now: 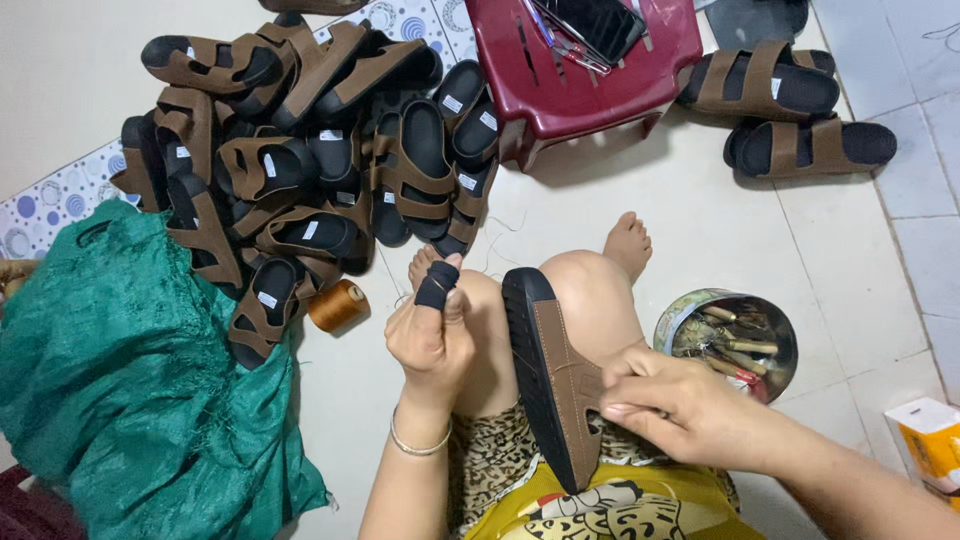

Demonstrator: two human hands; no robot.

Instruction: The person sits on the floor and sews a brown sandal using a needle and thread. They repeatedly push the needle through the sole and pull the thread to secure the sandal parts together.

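A black-soled sandal with brown straps [553, 378] rests on its edge across my lap, sole turned left. My right hand [672, 403] pinches its brown strap from the right side. My left hand [432, 335] is raised to the left of the sandal, fingers closed, its thumb wrapped in a black guard [436, 284]; a thin thread seems to run from it, though I cannot tell for sure. My bare knees and feet [628, 243] lie beyond the sandal.
A pile of several similar sandals [310, 150] lies at upper left, with a brown thread spool [338, 305] beside it. A green mesh sack [130, 370] is at left. A maroon stool [580, 60], two more sandals [790, 110], a tool tin [730, 338] and a yellow box [932, 440] stand right.
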